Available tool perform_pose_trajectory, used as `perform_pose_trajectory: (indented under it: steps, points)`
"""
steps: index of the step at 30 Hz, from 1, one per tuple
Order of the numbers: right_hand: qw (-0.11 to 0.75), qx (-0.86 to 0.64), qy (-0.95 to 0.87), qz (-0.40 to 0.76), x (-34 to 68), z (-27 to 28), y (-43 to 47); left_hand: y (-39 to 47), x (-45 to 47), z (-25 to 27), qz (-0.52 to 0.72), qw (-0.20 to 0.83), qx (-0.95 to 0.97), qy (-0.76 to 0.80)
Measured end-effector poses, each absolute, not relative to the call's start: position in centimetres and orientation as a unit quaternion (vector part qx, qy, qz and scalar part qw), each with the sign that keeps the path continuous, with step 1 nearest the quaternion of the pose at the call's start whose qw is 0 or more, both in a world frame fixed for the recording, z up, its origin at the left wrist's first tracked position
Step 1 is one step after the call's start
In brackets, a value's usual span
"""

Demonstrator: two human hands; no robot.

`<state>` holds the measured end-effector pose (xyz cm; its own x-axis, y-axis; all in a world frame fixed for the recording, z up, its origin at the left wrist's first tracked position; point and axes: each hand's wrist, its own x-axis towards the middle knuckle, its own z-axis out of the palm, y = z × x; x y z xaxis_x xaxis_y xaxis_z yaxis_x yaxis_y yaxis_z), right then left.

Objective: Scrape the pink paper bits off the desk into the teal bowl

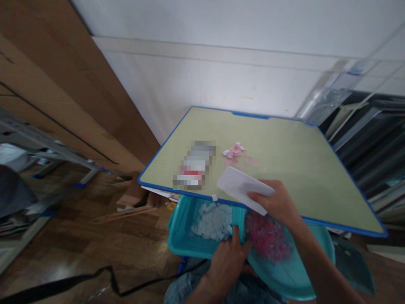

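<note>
My right hand point(278, 200) grips a flat white scraper-like plate point(243, 188), tilted over the front edge of a pale green board point(284, 152) with a blue rim. Beyond the plate, a little pile of pink and white bits point(234, 151) lies on the board. My left hand point(226, 257) is closed at the adjoining rims of a teal tub point(180, 245) and a round teal basin point(325, 253). White flakes point(213, 221) fill part of the tub. Blurred pink-red bits point(268, 238) lie in the basin, partly hidden by my right arm.
On the board's left lies a pixelated rectangular object point(196, 164). One small white piece point(215, 197) sits at the front edge. A white wall point(202, 80) rises behind, cardboard point(95, 84) stands left, and a black strap point(110, 278) crosses near the wooden floor.
</note>
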<state>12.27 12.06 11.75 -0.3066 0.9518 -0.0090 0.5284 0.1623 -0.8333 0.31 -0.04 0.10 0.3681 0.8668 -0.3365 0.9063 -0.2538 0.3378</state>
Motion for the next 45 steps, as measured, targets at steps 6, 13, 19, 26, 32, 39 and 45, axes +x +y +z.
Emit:
perform_pose_trajectory:
  steps: [6, 13, 19, 26, 32, 39, 45]
  points:
    - [0.238, -0.455, -0.755, 0.408, 12.3, 12.7, 11.7, 0.0, 0.3, 0.3, -0.055, 0.247, 0.79, 0.558]
    - [0.303, -0.519, -0.742, 0.298, 18.2, 14.1, 15.9, 0.4, 0.2, 0.9, -0.081, 0.265, 0.787, 0.552]
    - [0.277, -0.518, -0.752, 0.3, 18.8, 13.8, 17.5, 0.5, 0.2, 0.8, -0.088, 0.268, 0.787, 0.55]
    - [0.236, -0.491, -0.765, 0.342, 19.7, 14.0, 18.2, 0.3, 0.2, 0.5, -0.089, 0.262, 0.785, 0.554]
    - [0.298, -0.463, -0.769, 0.325, 17.6, 12.4, 20.2, 0.4, 0.2, 0.5, -0.102, 0.281, 0.773, 0.559]
    - [0.244, -0.369, -0.807, 0.39, 17.0, 11.1, 20.8, 0.5, 0.2, 0.9, -0.118, 0.286, 0.771, 0.557]
    - [0.27, -0.464, -0.773, 0.338, 21.1, 11.4, 21.7, 0.5, 0.2, 0.7, -0.113, 0.297, 0.764, 0.561]
